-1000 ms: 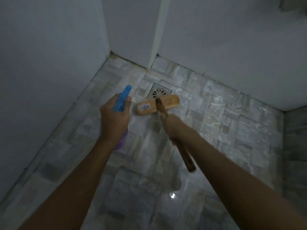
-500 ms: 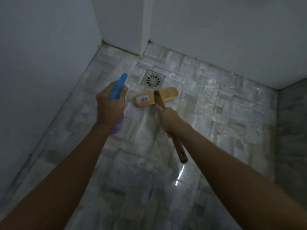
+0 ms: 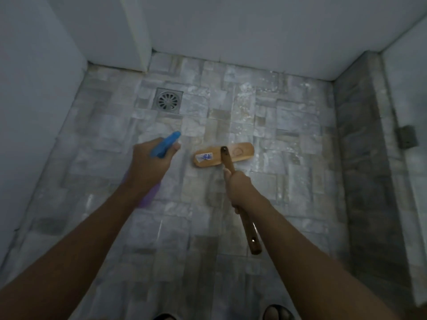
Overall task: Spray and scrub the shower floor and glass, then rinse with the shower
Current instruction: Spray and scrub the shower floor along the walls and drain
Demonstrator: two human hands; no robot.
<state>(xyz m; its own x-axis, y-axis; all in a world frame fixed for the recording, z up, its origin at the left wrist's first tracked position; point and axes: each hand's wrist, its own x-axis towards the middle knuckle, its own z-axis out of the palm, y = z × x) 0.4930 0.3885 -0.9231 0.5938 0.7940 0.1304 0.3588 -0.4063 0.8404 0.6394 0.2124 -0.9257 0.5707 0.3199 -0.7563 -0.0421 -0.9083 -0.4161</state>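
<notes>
My left hand grips a spray bottle with a blue trigger head and a purple body, its nozzle pointing forward over the floor. A wooden scrub brush lies flat on the grey stone-tile shower floor, its long handle held in my right hand. The brush head sits right of the nozzle and below the metal floor drain. The glass panel stands at the far right.
White walls close the floor on the left and back. A raised stone curb runs along the right with a metal hinge on the glass. The tips of my dark sandals show at the bottom edge. Wet patches shine on the tiles.
The brush head has slid back from beside the drain toward me and to the right. Both hands came back with it, and more of the floor and the right curb show.
</notes>
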